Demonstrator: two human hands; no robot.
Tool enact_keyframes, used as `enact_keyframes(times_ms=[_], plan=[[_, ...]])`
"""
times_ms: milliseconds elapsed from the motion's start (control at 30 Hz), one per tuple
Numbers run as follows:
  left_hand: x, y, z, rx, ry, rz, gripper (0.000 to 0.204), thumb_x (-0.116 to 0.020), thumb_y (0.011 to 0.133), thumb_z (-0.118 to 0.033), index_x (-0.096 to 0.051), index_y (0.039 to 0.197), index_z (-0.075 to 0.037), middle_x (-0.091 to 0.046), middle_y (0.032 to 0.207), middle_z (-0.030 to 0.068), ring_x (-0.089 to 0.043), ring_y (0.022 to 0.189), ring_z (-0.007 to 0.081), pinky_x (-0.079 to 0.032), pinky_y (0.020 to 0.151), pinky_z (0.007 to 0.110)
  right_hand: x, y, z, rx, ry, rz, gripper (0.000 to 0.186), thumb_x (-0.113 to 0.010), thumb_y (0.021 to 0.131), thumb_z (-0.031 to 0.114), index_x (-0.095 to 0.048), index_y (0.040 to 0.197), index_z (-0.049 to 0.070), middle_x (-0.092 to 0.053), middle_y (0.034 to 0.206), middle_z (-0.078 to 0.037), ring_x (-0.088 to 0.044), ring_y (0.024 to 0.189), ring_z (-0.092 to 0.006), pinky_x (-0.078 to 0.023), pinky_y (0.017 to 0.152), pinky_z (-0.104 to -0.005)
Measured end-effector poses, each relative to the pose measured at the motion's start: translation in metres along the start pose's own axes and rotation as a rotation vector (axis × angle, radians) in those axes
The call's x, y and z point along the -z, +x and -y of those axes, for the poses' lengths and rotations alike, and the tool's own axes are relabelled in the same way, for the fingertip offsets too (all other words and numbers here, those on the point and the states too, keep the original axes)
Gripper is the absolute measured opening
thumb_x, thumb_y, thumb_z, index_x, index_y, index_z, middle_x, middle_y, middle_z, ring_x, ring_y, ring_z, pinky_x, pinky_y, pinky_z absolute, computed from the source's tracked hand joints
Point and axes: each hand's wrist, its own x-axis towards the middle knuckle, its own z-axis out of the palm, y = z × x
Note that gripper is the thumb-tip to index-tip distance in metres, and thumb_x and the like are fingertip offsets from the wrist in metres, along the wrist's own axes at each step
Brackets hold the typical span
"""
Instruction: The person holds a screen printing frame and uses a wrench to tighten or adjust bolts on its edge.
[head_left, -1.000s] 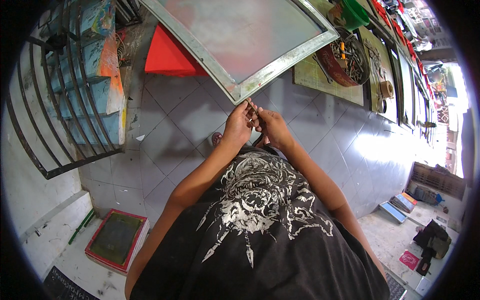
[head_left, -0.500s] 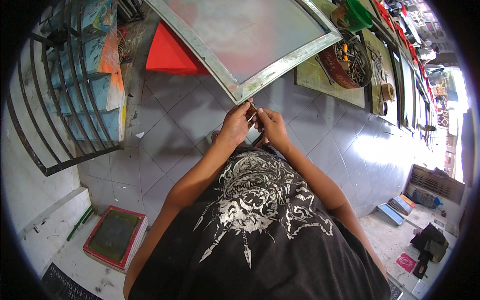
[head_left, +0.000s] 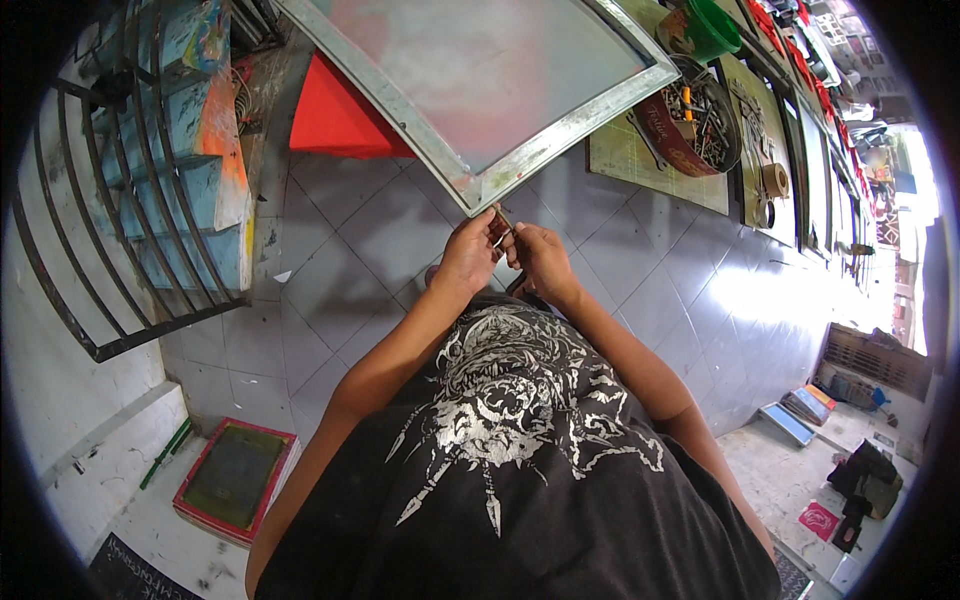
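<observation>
Just below the near corner of the metal-framed printing screen (head_left: 500,80), in the head view, my left grip (head_left: 467,256) and right grip (head_left: 546,264) meet at a thin dark piece (head_left: 503,235), too small and shadowed to name. Both are closed to a fingertip pinch on it, probably because something so slender suits fingertips best; holding it from two sides likely steadies it. I can't tell whether my left grip touches the screen. To the right, a round red tin (head_left: 664,132) sits on the desk (head_left: 610,165), its wall seemingly there to contain the loose hardware (head_left: 714,132).
</observation>
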Motion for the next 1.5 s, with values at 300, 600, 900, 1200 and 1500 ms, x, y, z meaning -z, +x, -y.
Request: enact_keyframes(times_ms=[300,600,900,1200,1500], plan=[[0.005,0.007,0.011,-0.035,-0.142,-0.08,0.016,-0.052,0.093,-0.028,-0.057,0.101,-0.015,-0.06,0.085,0.0011,-0.055,0.077,0.0175,-0.043,0.065,0.034,0.0,0.001,-0.004,0.134,-0.212,-0.026,0.031,-0.052,0.097,0.026,-0.059,0.079,0.001,-0.055,0.066,-0.003,-0.047,0.058,-0.0094,-0.039,0.056,-0.0234],[-0.004,0.005,0.009,-0.043,-0.116,-0.157,0.016,-0.054,0.093,-0.025,-0.059,0.103,-0.013,-0.061,0.088,0.0009,-0.056,0.077,0.014,-0.042,0.064,0.031,0.002,-0.001,-0.005,0.026,-0.019,-0.006,0.029,-0.054,0.096,0.028,-0.058,0.079,0.005,-0.055,0.067,-0.001,-0.046,0.059,-0.0067,-0.036,0.055,-0.0201],[-0.011,-0.001,0.004,0.042,-0.143,-0.102,0.015,-0.053,0.093,-0.027,-0.055,0.103,-0.016,-0.057,0.078,0.0021,-0.051,0.067,0.0168,-0.041,0.054,0.037,0.001,-0.003,-0.001,-0.12,0.2,0.011,0.03,-0.049,0.098,0.028,-0.06,0.086,0.003,-0.057,0.074,-0.002,-0.048,0.064,-0.0116,-0.041,0.061,-0.0246],[-0.013,0.005,0.012,-0.068,-0.163,-0.192,0.013,-0.052,0.094,-0.023,-0.057,0.101,-0.013,-0.057,0.087,-0.0006,-0.051,0.074,0.0144,-0.043,0.063,0.031,0.009,0.004,-0.013,-0.016,0.164,0.03,0.027,-0.057,0.095,0.028,-0.061,0.085,0.003,-0.057,0.071,0.0,-0.048,0.061,-0.0073,-0.041,0.058,-0.0208],[-0.014,0.008,0.014,-0.098,-0.146,-0.281,0.013,-0.051,0.094,-0.024,-0.057,0.1,-0.014,-0.057,0.096,-0.0006,-0.054,0.095,0.0129,-0.043,0.079,0.031,0.011,0.008,-0.012,0.249,-0.37,-0.135,0.024,-0.066,0.087,0.02,-0.059,0.075,0.0,-0.061,0.067,-0.005,-0.054,0.059,-0.0129,-0.043,0.056,-0.0269]])
